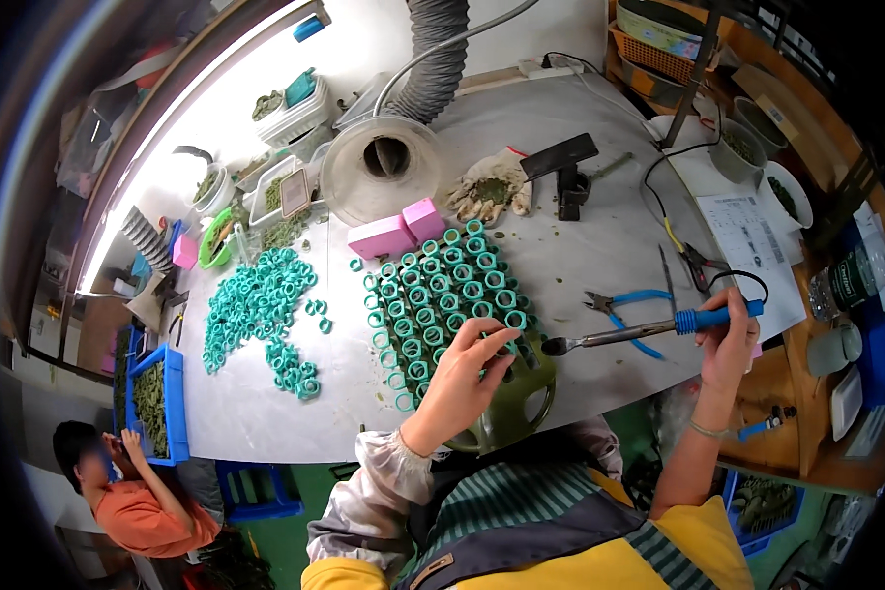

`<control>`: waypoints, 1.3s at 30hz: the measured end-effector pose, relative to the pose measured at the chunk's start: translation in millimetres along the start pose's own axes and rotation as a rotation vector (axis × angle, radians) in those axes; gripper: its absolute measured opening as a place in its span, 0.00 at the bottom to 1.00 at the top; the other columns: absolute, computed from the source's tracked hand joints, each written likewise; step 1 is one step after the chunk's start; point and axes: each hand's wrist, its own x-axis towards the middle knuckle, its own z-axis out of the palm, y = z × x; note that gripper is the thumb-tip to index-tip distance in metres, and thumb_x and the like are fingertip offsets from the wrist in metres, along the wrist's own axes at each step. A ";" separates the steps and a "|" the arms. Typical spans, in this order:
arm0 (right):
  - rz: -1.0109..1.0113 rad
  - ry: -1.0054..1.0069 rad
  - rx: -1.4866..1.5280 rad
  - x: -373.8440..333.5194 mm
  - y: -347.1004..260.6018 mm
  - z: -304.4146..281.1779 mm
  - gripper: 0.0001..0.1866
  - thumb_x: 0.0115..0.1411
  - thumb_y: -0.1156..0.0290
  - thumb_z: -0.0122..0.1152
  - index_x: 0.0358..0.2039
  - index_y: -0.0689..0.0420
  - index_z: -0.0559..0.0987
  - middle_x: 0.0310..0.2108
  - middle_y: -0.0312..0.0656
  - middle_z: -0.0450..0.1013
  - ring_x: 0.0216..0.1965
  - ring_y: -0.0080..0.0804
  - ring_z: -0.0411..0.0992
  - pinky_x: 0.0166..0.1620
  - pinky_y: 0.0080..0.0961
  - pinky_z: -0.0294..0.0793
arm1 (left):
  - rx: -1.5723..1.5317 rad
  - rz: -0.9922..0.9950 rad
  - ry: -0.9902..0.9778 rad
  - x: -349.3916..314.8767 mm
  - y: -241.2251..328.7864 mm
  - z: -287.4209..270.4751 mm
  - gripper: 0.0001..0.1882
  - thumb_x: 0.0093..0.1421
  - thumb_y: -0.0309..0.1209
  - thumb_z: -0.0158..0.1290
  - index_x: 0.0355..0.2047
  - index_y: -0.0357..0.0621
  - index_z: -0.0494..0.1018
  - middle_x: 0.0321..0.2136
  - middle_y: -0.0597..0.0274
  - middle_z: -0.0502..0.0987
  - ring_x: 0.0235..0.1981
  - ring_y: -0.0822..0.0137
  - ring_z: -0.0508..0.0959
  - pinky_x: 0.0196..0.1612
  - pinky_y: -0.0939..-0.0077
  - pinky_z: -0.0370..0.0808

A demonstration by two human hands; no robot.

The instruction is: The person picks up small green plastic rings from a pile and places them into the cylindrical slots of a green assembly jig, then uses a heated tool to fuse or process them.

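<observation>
My right hand (727, 344) is closed round the blue handle of a soldering iron (639, 332), whose dark, broad tip points left toward the rack. My left hand (462, 382) hovers over the near right corner of the rack, fingers curled into a pinch beside a ring. Whatever sits between those fingertips, if anything, is hidden. Rows of teal rings (435, 283) stand on the olive-green rack (529, 383), which has a cut-out handle at its near end. A heap of loose teal rings (256, 307) lies on the table to the left.
Blue-handled pliers (627, 297) lie right of the rack. Pink blocks (383, 237), a funnel-shaped duct hood (383, 172), a stained glove (492, 187) and a black stand (568, 187) sit behind it. A person (147, 501) in orange sits at the far left by a blue crate (174, 403).
</observation>
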 end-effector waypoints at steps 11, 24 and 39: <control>0.069 -0.120 0.098 -4.6 24.2 8.6 0.16 0.65 0.63 0.57 0.26 0.63 0.78 0.23 0.42 0.75 0.14 0.24 0.69 0.17 0.18 0.69 | 0.230 0.173 0.037 13.5 -18.6 38.8 0.16 0.55 0.24 0.58 0.45 0.42 0.77 0.44 0.62 0.78 0.45 0.57 0.73 0.50 0.64 0.69; -0.008 -0.048 0.142 83.6 14.7 38.2 0.18 0.65 0.58 0.58 0.30 0.63 0.78 0.21 0.38 0.73 0.21 0.23 0.71 0.28 0.20 0.71 | 0.112 0.190 0.093 -10.2 9.8 4.7 0.18 0.56 0.26 0.60 0.48 0.42 0.74 0.44 0.54 0.71 0.44 0.53 0.72 0.46 0.65 0.72; 0.438 -0.431 0.121 226.7 82.3 117.8 0.17 0.59 0.61 0.68 0.38 0.63 0.78 0.33 0.41 0.76 0.32 0.27 0.77 0.36 0.19 0.81 | -1.289 -0.936 0.165 -147.6 -29.0 -19.9 0.23 0.65 0.20 0.49 0.60 0.32 0.61 0.55 0.51 0.70 0.54 0.66 0.73 0.55 0.76 0.74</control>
